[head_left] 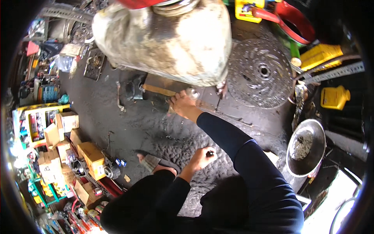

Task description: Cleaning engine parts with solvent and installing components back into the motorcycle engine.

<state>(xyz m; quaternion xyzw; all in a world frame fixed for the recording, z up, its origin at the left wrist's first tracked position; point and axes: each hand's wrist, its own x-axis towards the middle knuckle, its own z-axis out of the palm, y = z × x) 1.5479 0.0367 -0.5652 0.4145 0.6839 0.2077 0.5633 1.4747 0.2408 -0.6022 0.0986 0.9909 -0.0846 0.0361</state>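
Note:
My right hand (182, 103) reaches out to a brown board (157, 87) below a large, grimy white plastic container (163, 46), its bent fingers apart beside a small silver object (193, 93) on the board. My left hand (200, 159) is lower, closed around a small dark object (210, 153) that I cannot make out. A black object (135, 87) lies left of the board, and a metal tool (119, 97) lies on the dark, grimy floor (101, 117). To the right is a large perforated metal disc (249, 70).
Cardboard boxes (91, 154) and cluttered shelves crowd the left side. A steel basin (306, 148) with pale debris stands at right, near yellow jugs (333, 97). A red ring-shaped object (296, 23) is at upper right. My sandalled foot (156, 163) shows below.

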